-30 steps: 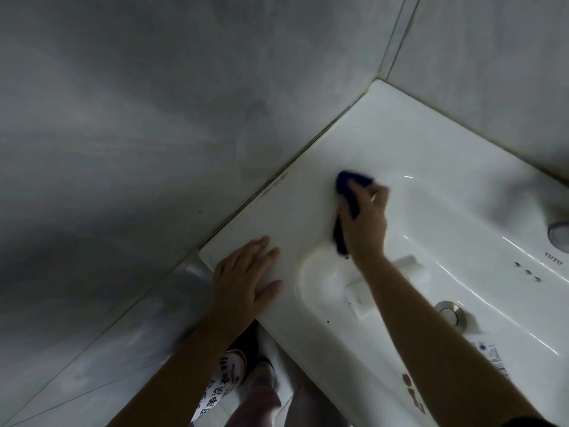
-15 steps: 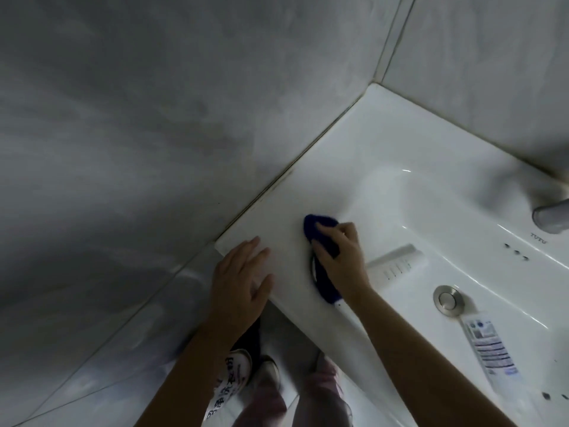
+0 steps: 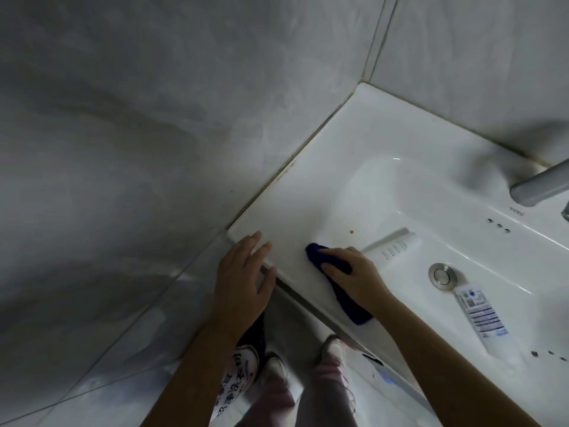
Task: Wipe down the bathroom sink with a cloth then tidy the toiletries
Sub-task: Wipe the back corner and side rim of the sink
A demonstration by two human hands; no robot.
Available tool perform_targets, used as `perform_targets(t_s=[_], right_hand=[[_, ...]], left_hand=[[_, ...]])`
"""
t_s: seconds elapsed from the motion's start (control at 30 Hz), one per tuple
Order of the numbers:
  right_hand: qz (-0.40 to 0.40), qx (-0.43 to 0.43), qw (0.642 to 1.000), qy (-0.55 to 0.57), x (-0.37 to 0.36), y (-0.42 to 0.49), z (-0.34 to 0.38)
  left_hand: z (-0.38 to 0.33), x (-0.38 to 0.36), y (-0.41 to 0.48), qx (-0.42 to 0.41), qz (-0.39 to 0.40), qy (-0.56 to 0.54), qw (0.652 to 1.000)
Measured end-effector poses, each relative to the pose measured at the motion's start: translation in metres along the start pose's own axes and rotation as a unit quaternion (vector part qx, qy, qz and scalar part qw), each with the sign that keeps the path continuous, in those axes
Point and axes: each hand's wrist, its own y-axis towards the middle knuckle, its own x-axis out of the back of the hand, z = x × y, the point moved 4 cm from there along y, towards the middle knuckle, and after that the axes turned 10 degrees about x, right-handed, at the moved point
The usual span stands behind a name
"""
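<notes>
The blue cloth (image 3: 351, 306) is pressed onto the front rim of the white sink (image 3: 354, 167), at about 8 o'clock of the drain plug (image 3: 442, 275). It is held under the right hand (image 3: 354, 272), whose grip is clamped on it. The cloth is caught between thumb and fingers, with one end showing past the fingertips and the other trailing out under the wrist to the rim's front edge. The left hand (image 3: 243, 278) is laid on the sink's front corner, at 9 o'clock of the right hand and near it, apart from the cloth. Its grip is apart, with the fingers straight and flat over the edge.

Inside the basin a white tube (image 3: 391, 245) is laid at 10 o'clock of the drain plug, one end reaching close to the right hand. A labelled tube (image 3: 482, 315) is laid between 4 and 5 o'clock of the plug, just beside it. A brown speck (image 3: 351, 231) is seen on the rim at 12 o'clock of the right hand. A grey faucet (image 3: 538, 186) is seen between 1 and 2 o'clock of the plug, and three overflow holes (image 3: 498, 225) are set between the two. The sink is bordered by grey wall tiles (image 3: 184, 118). Shoes (image 3: 334, 349) are seen on the floor (image 3: 92, 349) at 6 o'clock of the hands.
</notes>
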Motion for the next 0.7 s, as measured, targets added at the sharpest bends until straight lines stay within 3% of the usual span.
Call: perform_targets(t_s=[0.17,0.33,0.4,0.57,0.7], right_hand=[[-0.090,-0.097,0.986,0.103,0.001,0.030,-0.011],[0.013,0.052,0.999,-0.006,0.004,-0.012,0.008],[-0.006,0.057,0.998,-0.036,0.002,-0.005,0.014],[-0.147,-0.046,0.988,0.013,-0.006,0.054,0.029],[-0.065,0.058,0.994,-0.065,-0.011,0.003,0.028]], left_hand=[[0.003,-0.005,-0.003,-0.001,-0.005,0.007,1.000],[0.004,-0.017,-0.003,-0.005,0.023,0.024,0.999],[0.003,-0.022,0.005,-0.007,0.033,0.039,0.999],[0.020,-0.030,0.026,0.009,0.060,0.080,0.995],[0.031,-0.035,0.021,-0.001,0.082,0.077,0.994]])
